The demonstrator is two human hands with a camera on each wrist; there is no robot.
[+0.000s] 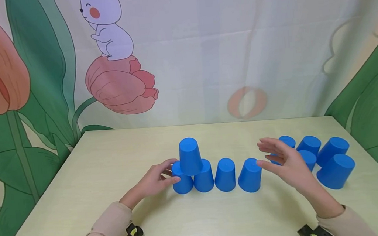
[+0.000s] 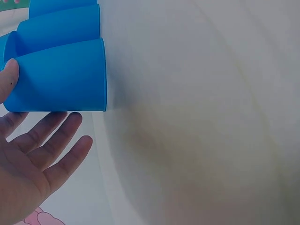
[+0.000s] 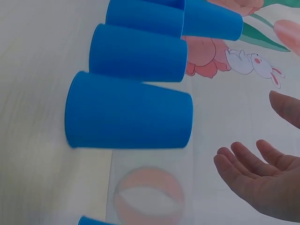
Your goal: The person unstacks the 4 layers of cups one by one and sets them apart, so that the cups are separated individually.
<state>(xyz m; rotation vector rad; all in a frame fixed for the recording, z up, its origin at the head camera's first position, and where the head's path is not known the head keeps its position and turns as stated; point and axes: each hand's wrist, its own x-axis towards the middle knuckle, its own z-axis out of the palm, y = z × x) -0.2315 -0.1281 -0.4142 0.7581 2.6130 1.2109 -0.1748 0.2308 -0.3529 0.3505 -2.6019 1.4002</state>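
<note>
While both hands hover over a pale table [image 1: 81,185], blue cups stand upside down in a row with one more stacked above.

Left hand: the left hand [image 1: 155,180] rests at the left end of the row, fingers relaxed and slightly spread; its thumb tip touches the end cup [image 1: 182,183], as the left wrist view shows, without gripping it.

Right hand: the right hand [image 1: 284,162] is held in the air with fingers spread and straight, palm turned left, just right of the tilted cup [image 1: 249,175] and holding nothing.

Row: four inverted cups stand near the middle of the table, from the end cup on the left, through the second cup [image 1: 204,176] and the third cup [image 1: 225,174], to the tilted cup on the right, which leans slightly and stands a little apart.

Top cup: the top cup [image 1: 190,156] sits inverted on the end cup and the second cup, bridging them.

Spare cups: a loose group of spare cups [image 1: 335,171], also inverted, stands on the right side of the table, partly behind the right hand.

Backdrop: a cartoon rabbit [image 1: 106,26] sits on a pink flower [image 1: 121,86] on the printed cloth at the far edge.
</note>
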